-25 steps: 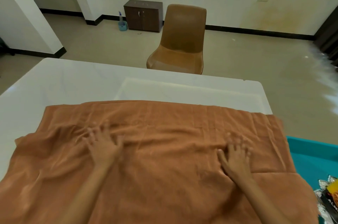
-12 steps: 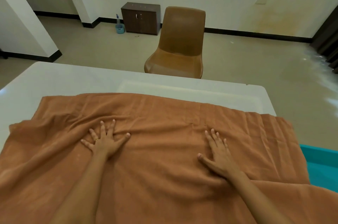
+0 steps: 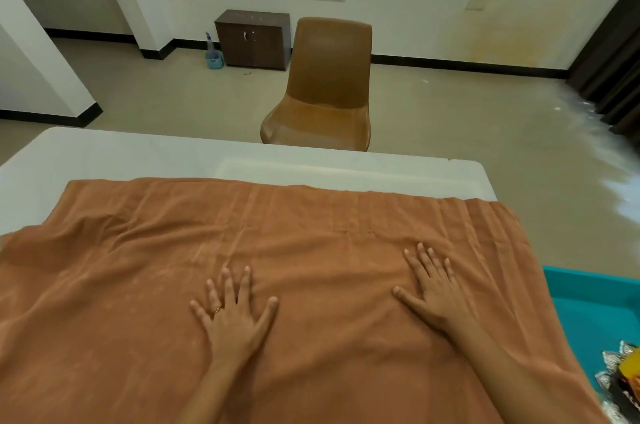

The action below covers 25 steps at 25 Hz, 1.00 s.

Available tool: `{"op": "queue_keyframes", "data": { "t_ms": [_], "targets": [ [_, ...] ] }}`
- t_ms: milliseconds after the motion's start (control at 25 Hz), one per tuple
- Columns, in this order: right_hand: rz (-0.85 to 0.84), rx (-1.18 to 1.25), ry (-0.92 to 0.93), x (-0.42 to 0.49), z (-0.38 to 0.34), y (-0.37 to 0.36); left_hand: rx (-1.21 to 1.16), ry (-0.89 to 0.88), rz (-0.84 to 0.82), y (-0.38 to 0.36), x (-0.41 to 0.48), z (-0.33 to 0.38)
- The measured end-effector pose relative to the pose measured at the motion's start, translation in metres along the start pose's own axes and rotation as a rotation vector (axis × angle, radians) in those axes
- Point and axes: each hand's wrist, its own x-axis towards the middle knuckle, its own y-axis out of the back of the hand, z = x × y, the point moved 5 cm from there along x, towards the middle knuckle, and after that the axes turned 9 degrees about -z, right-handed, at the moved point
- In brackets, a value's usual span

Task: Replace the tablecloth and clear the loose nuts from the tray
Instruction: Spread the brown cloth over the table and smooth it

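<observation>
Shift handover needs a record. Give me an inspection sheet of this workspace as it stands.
Surface: white table, far strip and left corner bare.
Job's things: orange-brown tablecloth spread over the near part, creased at the left; teal tray at the right, partly out of frame; no loose nuts seen.
Clutter: foil packets at the lower right, by the tray.
Hands: left hand and right hand both flat on the tablecloth, fingers straight and spread.
Cables: nothing seen.
Surroundings: brown chair beyond the table; dark cabinet by the wall, blue container beside it.
</observation>
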Motion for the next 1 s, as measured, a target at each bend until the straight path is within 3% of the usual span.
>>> {"op": "queue_keyframes", "data": {
  "t_ms": [80,200,280,640,800,920,1000],
  "targets": [
    [0.013,0.073,0.007,0.011,0.005,0.009,-0.022,-0.002,0.002,0.004,0.000,0.005],
    [0.194,0.321,-0.097,0.030,0.018,0.027,-0.168,-0.077,0.126,0.025,0.020,0.016],
    [0.248,0.353,-0.145,0.052,0.024,0.041,-0.205,-0.151,0.163,0.039,0.046,0.024],
    [-0.004,0.117,-0.080,0.150,-0.005,0.068,-0.133,-0.411,-0.011,0.067,0.166,0.109],
    [0.266,0.124,-0.034,0.145,-0.002,0.082,-0.059,-0.380,-0.102,0.056,0.184,0.115],
    [0.501,0.066,0.084,0.124,-0.004,0.098,0.027,-0.364,-0.056,0.057,0.187,0.116],
    [0.565,0.003,0.154,0.109,-0.004,0.098,0.004,-0.368,0.046,0.063,0.182,0.116]
  ]
}}
